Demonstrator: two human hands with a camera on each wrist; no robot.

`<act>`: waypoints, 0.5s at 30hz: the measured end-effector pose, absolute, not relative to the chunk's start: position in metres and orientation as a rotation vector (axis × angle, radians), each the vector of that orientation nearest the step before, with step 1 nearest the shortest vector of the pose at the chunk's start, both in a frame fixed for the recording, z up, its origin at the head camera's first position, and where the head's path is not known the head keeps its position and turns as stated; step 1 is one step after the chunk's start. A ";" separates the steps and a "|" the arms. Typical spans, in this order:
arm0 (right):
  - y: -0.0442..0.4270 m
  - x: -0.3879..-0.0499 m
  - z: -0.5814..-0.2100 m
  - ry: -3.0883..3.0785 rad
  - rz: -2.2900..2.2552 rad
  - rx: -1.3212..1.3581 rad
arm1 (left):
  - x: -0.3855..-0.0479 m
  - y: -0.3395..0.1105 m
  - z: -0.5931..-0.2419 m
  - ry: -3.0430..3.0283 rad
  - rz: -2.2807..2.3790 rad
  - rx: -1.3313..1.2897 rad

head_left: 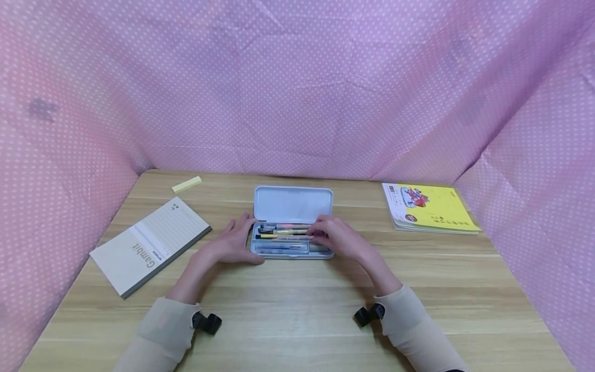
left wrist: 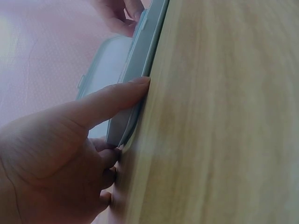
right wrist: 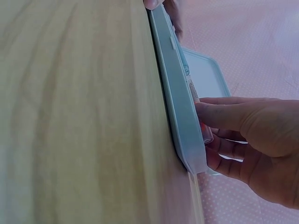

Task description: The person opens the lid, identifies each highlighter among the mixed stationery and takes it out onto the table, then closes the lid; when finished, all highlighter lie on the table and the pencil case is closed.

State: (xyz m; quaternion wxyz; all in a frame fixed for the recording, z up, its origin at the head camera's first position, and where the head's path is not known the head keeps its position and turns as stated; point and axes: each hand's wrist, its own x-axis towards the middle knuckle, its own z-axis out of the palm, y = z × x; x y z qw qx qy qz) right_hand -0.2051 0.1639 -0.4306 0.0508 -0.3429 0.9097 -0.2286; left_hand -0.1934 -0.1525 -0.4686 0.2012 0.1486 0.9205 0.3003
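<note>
A pale blue pencil case (head_left: 293, 204) lies on the table with its lid raised at the back. Several pens and pencils fill its rear section, among them a yellow pencil (head_left: 267, 236); a clear-cased item (head_left: 281, 249) lies in the front section. My left hand (head_left: 232, 243) holds the case's left end, thumb along the front wall and fingers around the side. Over the right part of the case, my right hand (head_left: 341, 238) pinches a pen (right wrist: 206, 133) with a reddish, clear end, still at the case's level. Its far end is hidden among the other pens.
A grey-white notebook (head_left: 151, 243) lies slanted at the left, with a thin pale yellow block (head_left: 187, 184) behind it. Yellow-covered booklets (head_left: 432, 206) are stacked at the back right. A pink dotted curtain (head_left: 297, 103) hangs around the table's back and sides.
</note>
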 end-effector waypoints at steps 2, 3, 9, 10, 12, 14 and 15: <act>0.165 -0.205 -0.429 2.775 -0.716 -1.036 | -0.193 -0.152 -0.467 2.573 0.838 0.418; 0.165 -0.205 -0.428 2.777 -0.727 -1.033 | -0.192 -0.152 -0.466 2.574 0.836 0.417; 0.170 -0.207 -0.424 2.783 -0.781 -1.033 | -0.190 -0.152 -0.458 2.575 0.839 0.427; 0.172 -0.208 -0.423 2.784 -0.793 -1.029 | -0.190 -0.152 -0.458 2.576 0.842 0.429; 0.178 -0.208 -0.421 2.785 -0.828 -1.017 | -0.190 -0.152 -0.458 2.576 0.847 0.439; 0.186 -0.208 -0.420 2.786 -0.871 -0.996 | -0.191 -0.151 -0.460 2.574 0.846 0.443; 0.190 -0.208 -0.419 2.789 -0.899 -0.980 | -0.190 -0.151 -0.460 2.575 0.845 0.443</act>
